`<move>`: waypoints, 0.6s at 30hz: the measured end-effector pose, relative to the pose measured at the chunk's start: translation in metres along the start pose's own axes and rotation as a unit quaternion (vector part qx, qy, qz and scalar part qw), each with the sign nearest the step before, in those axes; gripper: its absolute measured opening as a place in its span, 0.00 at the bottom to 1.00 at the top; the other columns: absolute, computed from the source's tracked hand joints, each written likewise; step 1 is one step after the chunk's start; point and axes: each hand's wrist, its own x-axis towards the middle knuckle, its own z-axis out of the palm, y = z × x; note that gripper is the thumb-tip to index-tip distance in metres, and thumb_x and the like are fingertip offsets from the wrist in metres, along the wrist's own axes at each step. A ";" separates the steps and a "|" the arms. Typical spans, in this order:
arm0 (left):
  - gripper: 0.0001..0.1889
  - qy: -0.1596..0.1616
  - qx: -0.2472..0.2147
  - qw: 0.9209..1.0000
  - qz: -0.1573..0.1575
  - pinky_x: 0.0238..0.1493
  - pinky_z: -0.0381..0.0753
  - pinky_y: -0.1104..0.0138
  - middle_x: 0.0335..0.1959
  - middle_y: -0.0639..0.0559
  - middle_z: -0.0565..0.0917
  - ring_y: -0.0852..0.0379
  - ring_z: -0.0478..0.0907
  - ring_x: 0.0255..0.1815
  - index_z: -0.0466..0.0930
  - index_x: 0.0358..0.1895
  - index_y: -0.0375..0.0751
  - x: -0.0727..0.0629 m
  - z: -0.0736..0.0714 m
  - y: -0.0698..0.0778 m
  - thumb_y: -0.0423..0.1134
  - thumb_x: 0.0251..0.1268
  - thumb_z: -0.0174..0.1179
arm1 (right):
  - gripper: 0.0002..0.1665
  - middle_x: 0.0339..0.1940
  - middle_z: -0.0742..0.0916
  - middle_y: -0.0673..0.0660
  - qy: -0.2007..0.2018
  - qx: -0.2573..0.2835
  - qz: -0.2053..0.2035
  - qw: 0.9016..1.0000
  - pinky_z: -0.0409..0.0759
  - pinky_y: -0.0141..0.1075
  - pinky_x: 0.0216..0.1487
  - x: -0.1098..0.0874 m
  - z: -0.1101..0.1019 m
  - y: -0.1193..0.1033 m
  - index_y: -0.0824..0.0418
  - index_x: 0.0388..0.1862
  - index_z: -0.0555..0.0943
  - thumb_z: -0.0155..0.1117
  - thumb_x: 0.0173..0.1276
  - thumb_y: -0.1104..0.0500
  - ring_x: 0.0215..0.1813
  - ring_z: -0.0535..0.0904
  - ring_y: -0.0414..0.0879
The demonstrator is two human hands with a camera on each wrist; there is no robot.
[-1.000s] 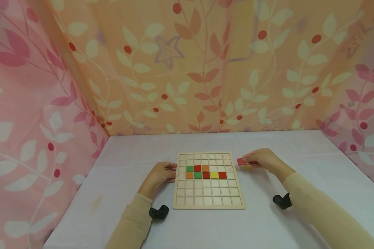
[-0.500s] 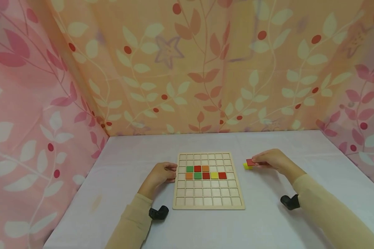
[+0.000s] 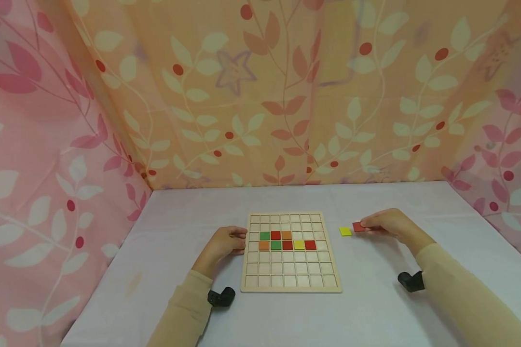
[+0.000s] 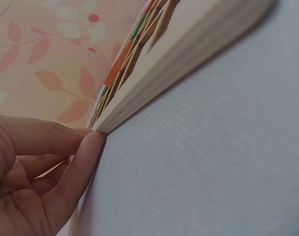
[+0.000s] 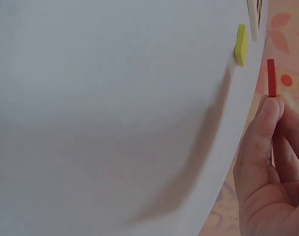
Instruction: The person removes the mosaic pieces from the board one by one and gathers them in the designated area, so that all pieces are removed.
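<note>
While right hand (image 3: 392, 225) pinches one edge, red tile (image 3: 357, 227) juts out.

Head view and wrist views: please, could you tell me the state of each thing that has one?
Wooden board: flat on the table, partly filled
Eight seated tiles: in cells, forming two rows
Loose yellow tile: lying on the table, not held
Loose red tile: lifted, pinched
Left hand: pinching the board's left edge
Right hand: grip on the loose red tile
</note>
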 end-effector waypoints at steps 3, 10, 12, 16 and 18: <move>0.22 -0.004 -0.004 1.000 0.000 0.37 0.88 0.66 0.46 0.40 0.81 0.57 0.80 0.36 0.78 0.59 0.28 -0.001 -0.001 0.001 0.20 0.59 0.60 | 0.20 0.27 0.87 0.46 0.006 -0.010 0.009 1.000 0.86 0.28 0.37 -0.001 -0.004 0.002 0.71 0.52 0.83 0.69 0.66 0.59 0.29 0.82 0.36; 0.21 -0.013 -0.006 1.000 0.014 0.36 0.88 0.68 0.43 0.42 0.80 0.58 0.80 0.36 0.77 0.58 0.27 -0.003 -0.002 0.003 0.20 0.59 0.59 | 0.22 0.27 0.86 0.48 0.013 -0.004 0.033 0.999 0.86 0.29 0.37 -0.002 -0.008 0.001 0.72 0.54 0.81 0.69 0.66 0.60 0.29 0.82 0.37; 0.22 -0.011 -0.007 1.000 0.009 0.37 0.88 0.68 0.43 0.42 0.80 0.58 0.80 0.36 0.77 0.58 0.28 -0.003 -0.002 0.003 0.20 0.59 0.59 | 0.22 0.27 0.86 0.48 0.013 -0.007 0.038 0.999 0.86 0.29 0.37 -0.002 -0.008 0.001 0.73 0.55 0.81 0.69 0.67 0.60 0.28 0.82 0.38; 0.22 -0.001 -0.009 1.000 -0.005 0.37 0.88 0.68 0.45 0.41 0.80 0.58 0.80 0.36 0.78 0.59 0.29 -0.001 -0.001 0.002 0.20 0.59 0.59 | 0.21 0.27 0.86 0.49 0.012 -0.002 0.047 0.999 0.86 0.28 0.37 -0.001 -0.008 0.001 0.73 0.54 0.81 0.68 0.67 0.61 0.28 0.82 0.38; 0.22 0.001 -0.006 1.000 -0.004 0.36 0.88 0.68 0.45 0.41 0.80 0.58 0.79 0.36 0.78 0.59 0.29 -0.001 0.000 0.002 0.20 0.59 0.59 | 0.19 0.27 0.86 0.49 0.010 0.009 0.047 0.999 0.86 0.28 0.37 0.000 -0.008 0.002 0.73 0.53 0.81 0.68 0.67 0.63 0.28 0.82 0.37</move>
